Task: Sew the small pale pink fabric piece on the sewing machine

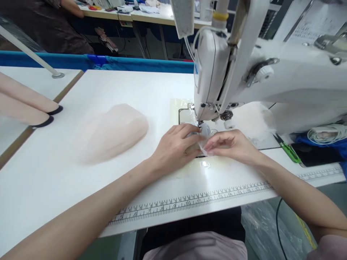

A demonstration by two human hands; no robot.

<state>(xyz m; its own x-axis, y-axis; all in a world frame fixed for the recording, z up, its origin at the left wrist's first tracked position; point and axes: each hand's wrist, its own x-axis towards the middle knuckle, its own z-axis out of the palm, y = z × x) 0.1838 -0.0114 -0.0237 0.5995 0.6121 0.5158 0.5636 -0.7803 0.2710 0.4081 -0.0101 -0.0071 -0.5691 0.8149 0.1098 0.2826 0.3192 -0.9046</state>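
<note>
Both my hands work at the needle of a white sewing machine [211,76]. My left hand [176,144] lies over the needle plate with its fingers stretched toward the presser foot [200,124]; its fingertips are beside the foot. My right hand [233,146] is closed in a pinch on the edge of a small sheer fabric piece [204,147], just right of my left fingers. That piece is thin and whitish, and part of it is hidden under the hands. A sheer beige fabric piece [119,130] lies on the table left of my left hand.
More pale sheer fabric [253,117] lies behind the needle. Green thread snips [288,150] and a dark phone [317,154] lie at the right. A measuring scale [187,204] runs along the front edge. Two beige strips with dark ends [27,99] lie left. A person [48,29] is beyond.
</note>
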